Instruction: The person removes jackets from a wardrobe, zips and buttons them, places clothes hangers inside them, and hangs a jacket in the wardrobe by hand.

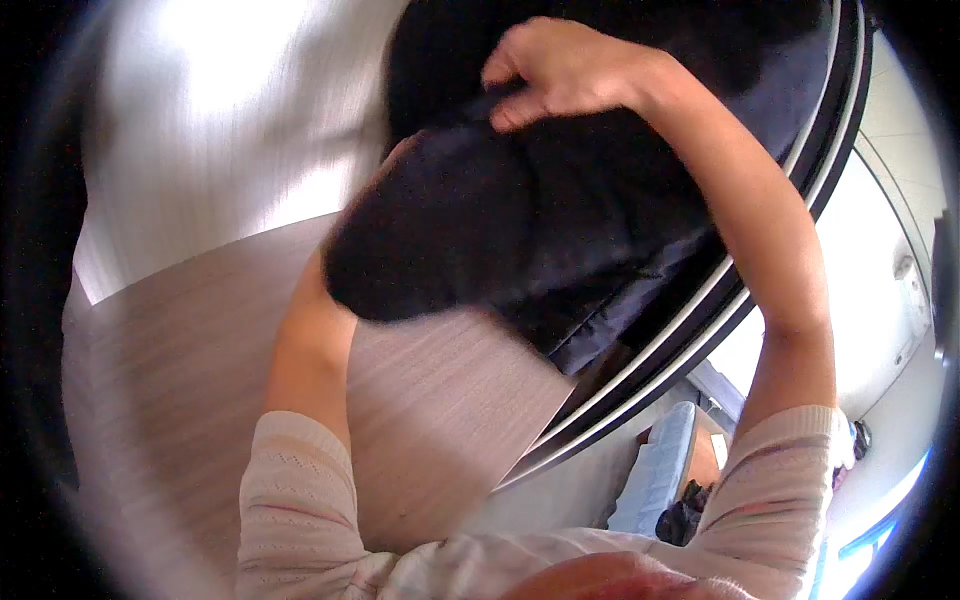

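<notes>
A large dark cloth garment (450, 220) hangs and folds over the upper middle of the view, partly lying over the table's right edge. My right hand (545, 75) pinches a fold of it near the top, thumb and fingers bent round the dark fabric. My left forearm reaches up on the left side and passes behind the garment. Only a sliver of my left hand (403, 150) shows at the cloth's left edge, so its fingers are hidden.
The wood-grain table (430, 430) has a glossy, brightly lit sheet (220, 120) at the upper left. Black and white curved rails (640, 370) run along the right edge. Beyond them, low on the right, is a box with light blue material (655, 470) and a dark bundle (682, 515).
</notes>
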Action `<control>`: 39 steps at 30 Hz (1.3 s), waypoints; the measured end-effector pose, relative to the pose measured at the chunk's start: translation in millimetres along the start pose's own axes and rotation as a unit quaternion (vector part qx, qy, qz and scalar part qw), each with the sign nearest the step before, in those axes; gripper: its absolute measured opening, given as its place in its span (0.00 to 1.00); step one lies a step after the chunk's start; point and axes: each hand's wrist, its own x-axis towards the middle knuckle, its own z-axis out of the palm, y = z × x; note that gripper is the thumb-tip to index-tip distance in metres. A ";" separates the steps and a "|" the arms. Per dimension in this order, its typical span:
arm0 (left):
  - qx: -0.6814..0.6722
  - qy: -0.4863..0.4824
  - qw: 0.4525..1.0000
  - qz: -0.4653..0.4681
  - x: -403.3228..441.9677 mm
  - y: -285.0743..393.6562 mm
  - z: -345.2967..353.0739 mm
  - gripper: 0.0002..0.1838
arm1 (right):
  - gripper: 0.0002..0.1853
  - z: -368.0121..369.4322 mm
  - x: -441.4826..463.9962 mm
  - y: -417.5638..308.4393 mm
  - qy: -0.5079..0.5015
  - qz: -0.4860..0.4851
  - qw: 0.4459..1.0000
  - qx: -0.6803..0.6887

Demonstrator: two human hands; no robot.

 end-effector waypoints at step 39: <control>0.267 -0.005 0.955 -0.127 38.1 60.2 69.7 0.57 | 0.38 157.5 -101.3 -23.0 -0.194 0.199 0.937 -0.211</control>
